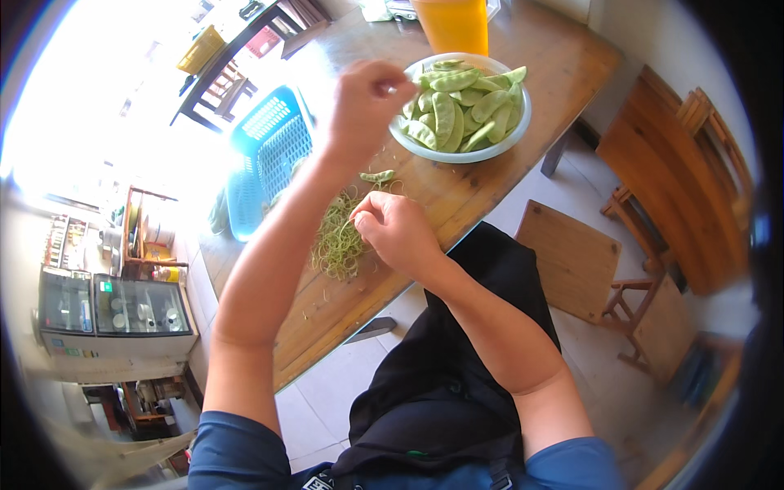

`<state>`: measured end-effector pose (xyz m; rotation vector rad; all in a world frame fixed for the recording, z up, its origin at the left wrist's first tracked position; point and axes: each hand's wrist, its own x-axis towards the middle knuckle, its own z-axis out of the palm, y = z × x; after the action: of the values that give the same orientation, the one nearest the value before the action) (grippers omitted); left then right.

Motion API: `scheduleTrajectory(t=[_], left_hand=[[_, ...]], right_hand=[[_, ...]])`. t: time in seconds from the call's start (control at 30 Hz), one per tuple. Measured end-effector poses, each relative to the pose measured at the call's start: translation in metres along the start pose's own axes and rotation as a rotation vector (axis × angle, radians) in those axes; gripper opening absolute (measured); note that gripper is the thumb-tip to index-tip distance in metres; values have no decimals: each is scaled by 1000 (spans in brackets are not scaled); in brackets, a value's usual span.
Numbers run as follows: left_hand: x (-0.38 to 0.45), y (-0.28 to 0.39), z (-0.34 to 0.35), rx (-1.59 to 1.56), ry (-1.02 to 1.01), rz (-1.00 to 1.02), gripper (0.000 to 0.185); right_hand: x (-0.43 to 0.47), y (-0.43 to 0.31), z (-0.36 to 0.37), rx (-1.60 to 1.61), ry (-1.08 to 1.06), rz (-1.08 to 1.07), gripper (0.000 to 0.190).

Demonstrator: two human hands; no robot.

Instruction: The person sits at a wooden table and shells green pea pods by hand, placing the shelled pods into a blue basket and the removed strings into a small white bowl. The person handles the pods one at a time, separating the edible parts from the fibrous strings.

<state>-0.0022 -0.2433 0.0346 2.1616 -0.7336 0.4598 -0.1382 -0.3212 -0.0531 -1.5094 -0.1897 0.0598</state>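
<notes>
Flat green bean pods [456, 113] fill a white plastic colander [468, 155] on the wooden table. My left hand [370, 101] is raised beside the colander's left rim, fingers curled; it is blurred, and whether it holds anything cannot be told. Lower down, my right hand [395, 229] pinches a thin green bean string between thumb and index finger, at the right edge of a tangled pile of bean strings [337, 242]. A single small pod [377, 176] lies on the wood just above that hand. Behind my left forearm stands a blue plastic basket [245, 202], partly hidden.
An orange-yellow container [456, 30] stands behind the colander on the table [478, 196]. To the right are a wooden stool [569, 260] and a wooden chair [674, 196]. A glass-topped chest cabinet [116, 306] is at the left, a yellow basket [202, 49] on a far table.
</notes>
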Motion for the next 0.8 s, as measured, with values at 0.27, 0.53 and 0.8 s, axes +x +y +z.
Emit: scheduleTrajectory(t=[0.27,0.53,0.8], left_hand=[[-53,-118,-174,486,-515,-593,30],[-114,-139,-175,587,-537,-594,25],[-110,-80,-186,14,-197,-687,20]], right_hand=[[0,-5,-8,-234,39,-108,22],[-2,-5,5,-202,25,-93,18],[4,1,22,123,-110,-15,19]])
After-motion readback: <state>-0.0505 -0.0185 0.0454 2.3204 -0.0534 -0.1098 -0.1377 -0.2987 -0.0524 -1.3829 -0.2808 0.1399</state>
